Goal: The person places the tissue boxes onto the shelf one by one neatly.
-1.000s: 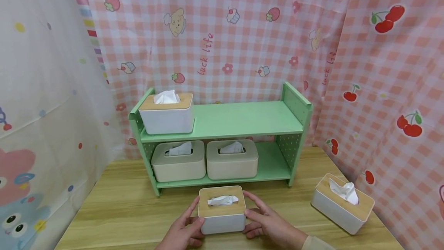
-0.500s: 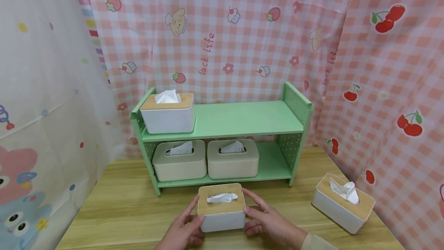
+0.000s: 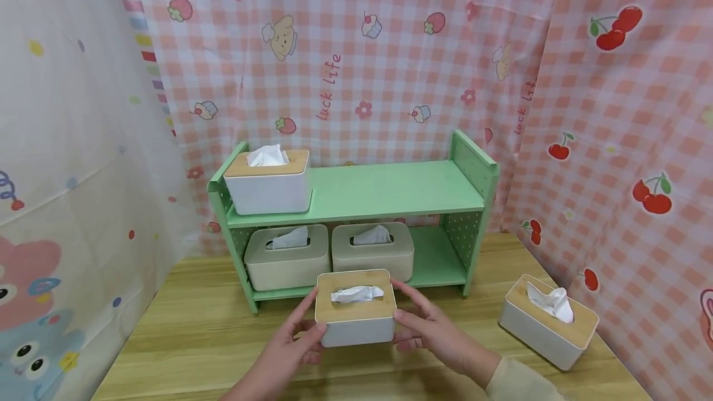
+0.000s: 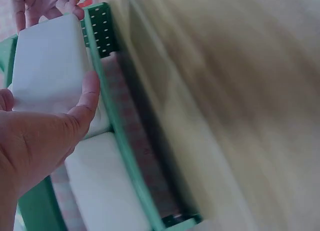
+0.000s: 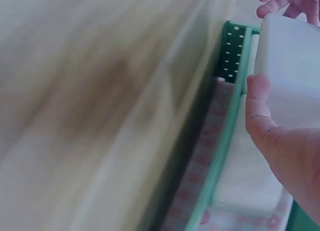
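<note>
A white tissue box with a wooden lid is held up off the table, a tissue poking from its slot. My left hand grips its left end, thumb at the front corner. On the right end, my right hand grips it the same way. The left wrist view shows the box's plain white face between both hands; the right wrist view has the box partly cut off. Behind it is a green two-tier shelf. The held box overlaps the lower front of one beige tissue box.
Another beige tissue box stands left on the lower tier. A white, wooden-lidded tissue box sits at the upper tier's left end. One more wooden-lidded tissue box stands angled on the wooden table at right. Patterned curtains surround everything.
The held tissue box has risen and moved forward toward the shelf, with both hands going along. The shelf and the other boxes stay where they were.
</note>
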A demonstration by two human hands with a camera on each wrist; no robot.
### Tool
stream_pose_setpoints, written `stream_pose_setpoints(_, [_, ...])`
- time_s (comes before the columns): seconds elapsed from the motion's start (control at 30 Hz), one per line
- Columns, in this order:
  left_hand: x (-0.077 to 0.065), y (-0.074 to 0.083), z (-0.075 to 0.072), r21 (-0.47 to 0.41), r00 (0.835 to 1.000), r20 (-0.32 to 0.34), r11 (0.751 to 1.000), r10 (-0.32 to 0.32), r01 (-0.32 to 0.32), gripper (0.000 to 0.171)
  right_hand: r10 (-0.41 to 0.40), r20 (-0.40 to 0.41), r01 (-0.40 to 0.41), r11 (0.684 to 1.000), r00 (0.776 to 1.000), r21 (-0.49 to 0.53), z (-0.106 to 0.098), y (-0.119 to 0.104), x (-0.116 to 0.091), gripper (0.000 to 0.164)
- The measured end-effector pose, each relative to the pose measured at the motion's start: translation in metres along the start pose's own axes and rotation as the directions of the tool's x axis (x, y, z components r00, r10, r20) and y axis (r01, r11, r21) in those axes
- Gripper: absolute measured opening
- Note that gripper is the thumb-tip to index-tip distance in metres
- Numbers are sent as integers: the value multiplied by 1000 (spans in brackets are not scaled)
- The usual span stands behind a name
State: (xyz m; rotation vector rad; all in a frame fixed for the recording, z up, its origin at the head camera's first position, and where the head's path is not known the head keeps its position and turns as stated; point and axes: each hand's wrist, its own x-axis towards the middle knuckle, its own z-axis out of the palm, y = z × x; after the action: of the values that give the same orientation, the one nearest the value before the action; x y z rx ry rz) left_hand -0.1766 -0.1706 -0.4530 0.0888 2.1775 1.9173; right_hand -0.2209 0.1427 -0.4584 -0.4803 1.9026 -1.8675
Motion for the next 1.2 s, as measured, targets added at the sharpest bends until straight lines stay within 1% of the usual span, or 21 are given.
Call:
stream_pose_setpoints(0.07, [-1, 10, -1, 16, 1000, -2, 1000, 21, -21, 77, -8, -9, 8, 1000, 1000, -2, 0, -10, 0, 74])
stream_pose_setpoints(0.23, [-2, 39, -3, 65, 997, -48, 996, 61, -58, 75, -23, -36, 22, 1000, 999, -15, -1, -36, -2, 73])
stream_pose_setpoints(0.33, [-3, 55, -2, 78, 993, -80, 994, 88, -82, 73, -42, -41, 40, 998, 998, -40, -1, -53, -5, 72])
stream_pose_setpoints(0.43, [-4, 72, -1, 89, 988, -97, 989, 124, -116, 71, -66, -32, 64, 996, 997, -67, -3, -70, -8, 71])
stream_pose_setpoints(0.6, [-8, 100, -1, 121, 983, -77, 980, 167, -157, 70, -124, -15, 122, 987, 992, -107, -8, -95, -11, 69])
stream_pose_setpoints(0.73, [-10, 121, -4, 142, 981, -53, 974, 188, -179, 69, -148, -21, 144, 981, 989, -131, -11, -113, -11, 68])
stream_pose_setpoints(0.87, [-10, 139, -7, 174, 971, -38, 959, 234, -224, 69, -180, -34, 172, 972, 983, -160, -14, -131, -9, 67])
stream_pose_setpoints(0.97, [-6, 150, -9, 206, 963, -28, 944, 270, -258, 68, -214, -31, 206, 963, 976, -172, -17, -142, -6, 68])
stream_pose_setpoints(1.07, [1, 160, -12, 223, 957, -20, 935, 288, -276, 67, -235, -34, 225, 957, 971, -182, -21, -153, -1, 68])
stream_pose_setpoints(1.13, [6, 167, -14, 238, 959, -18, 932, 284, -272, 67, -240, -39, 228, 955, 970, -188, -25, -160, 3, 68])
stream_pose_setpoints(1.2, [11, 173, -16, 239, 963, -15, 936, 269, -257, 66, -233, -48, 220, 955, 971, -198, -27, -166, 8, 67])
